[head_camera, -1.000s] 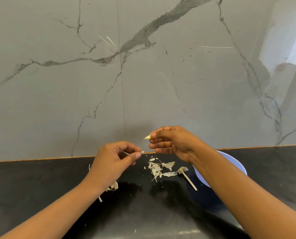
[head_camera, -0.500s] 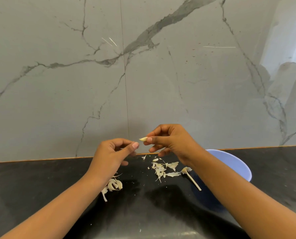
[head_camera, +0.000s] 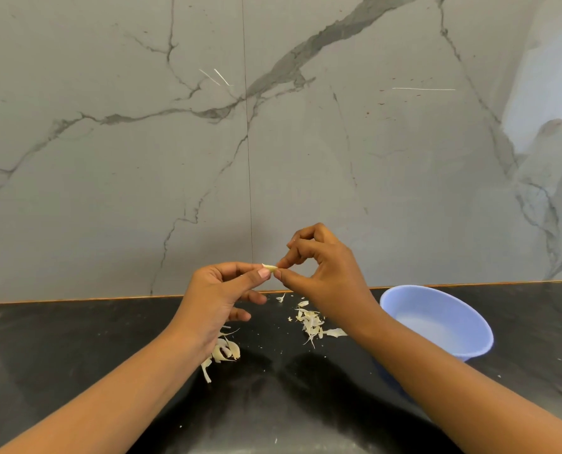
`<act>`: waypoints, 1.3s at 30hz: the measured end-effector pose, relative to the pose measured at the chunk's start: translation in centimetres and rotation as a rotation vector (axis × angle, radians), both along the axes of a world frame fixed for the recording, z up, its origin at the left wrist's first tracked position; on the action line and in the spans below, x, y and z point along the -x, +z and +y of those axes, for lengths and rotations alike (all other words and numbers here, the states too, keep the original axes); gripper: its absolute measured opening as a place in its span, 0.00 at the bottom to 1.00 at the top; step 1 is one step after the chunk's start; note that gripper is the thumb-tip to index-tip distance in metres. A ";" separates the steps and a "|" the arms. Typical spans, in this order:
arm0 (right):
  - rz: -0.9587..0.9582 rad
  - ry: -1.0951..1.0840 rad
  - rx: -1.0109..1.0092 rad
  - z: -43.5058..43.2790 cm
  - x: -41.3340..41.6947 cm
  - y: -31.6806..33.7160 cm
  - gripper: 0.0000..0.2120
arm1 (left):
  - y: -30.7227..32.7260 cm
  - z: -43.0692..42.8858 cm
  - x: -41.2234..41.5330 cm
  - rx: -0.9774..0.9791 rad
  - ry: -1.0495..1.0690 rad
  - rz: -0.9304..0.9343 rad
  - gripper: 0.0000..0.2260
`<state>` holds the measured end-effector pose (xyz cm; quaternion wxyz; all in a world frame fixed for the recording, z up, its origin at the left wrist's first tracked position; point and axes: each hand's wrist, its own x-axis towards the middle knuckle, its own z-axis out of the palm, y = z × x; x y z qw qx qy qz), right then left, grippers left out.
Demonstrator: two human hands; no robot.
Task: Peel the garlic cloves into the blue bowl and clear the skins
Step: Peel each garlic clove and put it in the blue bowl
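A small pale garlic clove (head_camera: pixel 269 267) is held in the air above the black counter (head_camera: pixel 76 348), between both hands. My right hand (head_camera: pixel 318 273) pinches its right end with thumb and forefinger. My left hand (head_camera: pixel 220 293) meets it from the left, thumb tip and fingers on the clove's left end. The blue bowl (head_camera: pixel 436 322) stands on the counter to the right, behind my right forearm; I see no cloves in the part that shows. Loose garlic skins (head_camera: pixel 312 322) lie below the hands, and a second heap of skins (head_camera: pixel 225 352) lies under my left wrist.
A grey marble wall (head_camera: pixel 273 142) rises straight behind the counter's back edge. Tiny skin crumbs dot the dark counter around the heaps. The counter stretches left and toward me.
My hands have come together: the left hand rose and moved right to the clove that the right hand holds. The view shifted, so more of the blue bowl shows.
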<state>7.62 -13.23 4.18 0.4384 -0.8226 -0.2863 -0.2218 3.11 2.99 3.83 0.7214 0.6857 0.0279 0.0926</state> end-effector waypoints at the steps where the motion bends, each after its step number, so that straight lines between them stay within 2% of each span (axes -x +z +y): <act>1: -0.023 -0.004 0.021 0.1 0.1 -0.1 0.04 | 0.0 0.0 0.0 0.000 0.005 -0.003 0.14; 6: -0.080 0.019 0.071 0.5 0.5 -0.3 0.07 | -0.1 0.1 -0.1 -0.003 0.010 -0.010 0.10; 13: 0.003 0.006 0.022 0.7 0.7 -0.7 0.05 | -0.4 0.2 -0.4 -0.079 0.057 -0.025 0.02; 21: 0.408 0.087 -0.160 0.7 0.4 -0.2 0.05 | -0.4 0.3 -0.4 -0.092 0.042 -0.010 0.03; 26: 0.221 0.039 -0.095 0.7 0.7 -0.4 0.07 | -0.3 0.0 -0.3 -0.084 0.025 0.001 0.08; 30: 0.062 -0.020 0.010 0.8 0.8 -0.6 0.07 | -0.4 0.2 -0.4 -0.111 0.040 -0.010 0.05; 39: 0.054 -0.040 0.035 1.0 0.9 -0.7 0.07 | -0.7 0.4 -0.6 -0.154 0.051 -0.023 0.03</act>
